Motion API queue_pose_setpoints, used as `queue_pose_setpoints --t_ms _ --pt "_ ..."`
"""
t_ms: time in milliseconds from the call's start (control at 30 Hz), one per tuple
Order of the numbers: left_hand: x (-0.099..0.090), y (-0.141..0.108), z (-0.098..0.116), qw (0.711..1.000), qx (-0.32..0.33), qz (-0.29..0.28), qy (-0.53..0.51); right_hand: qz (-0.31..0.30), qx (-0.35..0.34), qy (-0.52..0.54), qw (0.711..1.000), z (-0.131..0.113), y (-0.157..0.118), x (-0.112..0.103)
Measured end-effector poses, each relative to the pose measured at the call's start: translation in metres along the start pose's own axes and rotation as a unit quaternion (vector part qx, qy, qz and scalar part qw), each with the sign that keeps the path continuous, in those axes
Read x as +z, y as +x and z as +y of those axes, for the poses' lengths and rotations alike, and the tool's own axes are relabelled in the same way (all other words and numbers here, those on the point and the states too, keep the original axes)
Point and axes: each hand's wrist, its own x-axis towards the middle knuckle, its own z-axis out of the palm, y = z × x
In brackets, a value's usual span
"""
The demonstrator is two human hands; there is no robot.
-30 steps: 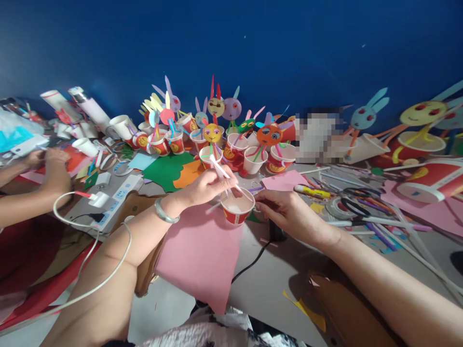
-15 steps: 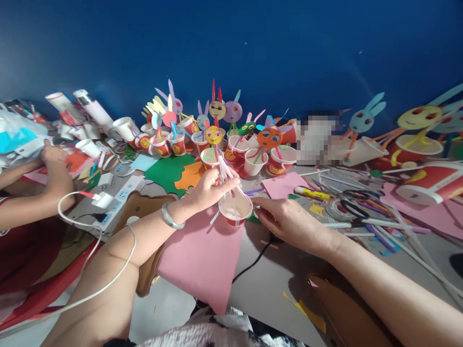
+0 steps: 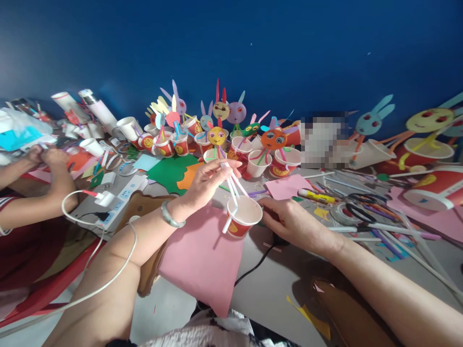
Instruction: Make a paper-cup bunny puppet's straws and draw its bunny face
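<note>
A small red-and-white paper cup (image 3: 239, 229) is in front of me, slightly tilted, with its open mouth toward me. Pale straw-like strips (image 3: 232, 187) run up from its rim, and one bent end sticks out low on its left side. My left hand (image 3: 213, 178) pinches the tops of these strips between thumb and fingers. At the cup's right rim are the curled fingers of my right hand (image 3: 287, 219), closed against its side; their tips are partly hidden. Under the cup lies a pink paper sheet (image 3: 202, 260).
Behind stand several cups with paper rabbit faces, one yellow (image 3: 217, 137) and one orange (image 3: 274, 140). Markers, tape and scissors (image 3: 356, 209) crowd the right. A power strip (image 3: 125, 195) with a white cable lies left, near another person's hands (image 3: 50, 156).
The cup has shifted slightly right, up to my right hand's fingers, and its red side shows more. The strips have spread apart below my left hand. The view has turned a little left.
</note>
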Motion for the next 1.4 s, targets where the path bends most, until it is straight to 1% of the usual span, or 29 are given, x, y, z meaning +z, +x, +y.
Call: queue_pose_setpoints --t_ms 67,167,300,367,433,533,633,767,867,933,1100,1267,1400 --pt "0.000 0.000 0.001 1.000 -0.008 0.016 0.024 0.005 -0.010 -0.016 1.000 -0.001 -0.001 0.001" --pt "0.000 0.001 0.003 0.998 -0.009 0.037 0.040 0.028 -0.022 -0.046 0.998 -0.003 -0.003 0.002" --pt "0.001 0.002 0.007 0.993 0.023 0.081 0.087 0.037 -0.035 -0.097 0.994 -0.005 -0.006 0.004" --pt "0.002 0.002 0.008 0.989 0.037 0.085 0.112 0.030 -0.047 -0.118 0.991 -0.005 -0.006 0.005" --pt "0.003 0.001 0.009 0.990 0.045 0.069 0.113 0.020 -0.054 -0.120 0.991 -0.005 -0.005 0.006" --pt "0.004 0.000 0.009 0.995 0.045 0.021 0.088 0.005 -0.052 -0.082 0.995 -0.002 -0.002 0.008" --pt "0.004 0.000 0.010 0.996 0.030 -0.016 0.079 0.001 -0.055 -0.043 0.998 0.000 0.000 0.009" --pt "0.002 0.000 0.012 0.994 0.010 -0.064 0.086 0.000 -0.044 -0.028 0.999 -0.002 -0.002 0.005" --pt "0.002 -0.001 0.013 0.991 0.030 -0.084 0.101 -0.013 -0.035 -0.033 0.999 -0.004 -0.003 0.003" --pt "0.002 -0.003 0.014 0.987 0.037 -0.098 0.118 -0.009 -0.034 -0.051 0.998 -0.004 -0.003 0.003" --pt "0.003 -0.009 0.019 0.973 0.028 -0.165 0.159 0.006 -0.043 -0.096 0.994 -0.001 -0.003 0.003" --pt "0.004 -0.009 0.020 0.974 0.032 -0.167 0.151 -0.008 -0.047 -0.104 0.993 0.003 -0.002 0.004" --pt "0.004 -0.009 0.018 0.973 0.017 -0.170 0.154 -0.012 -0.068 -0.069 0.995 0.006 0.000 0.008"
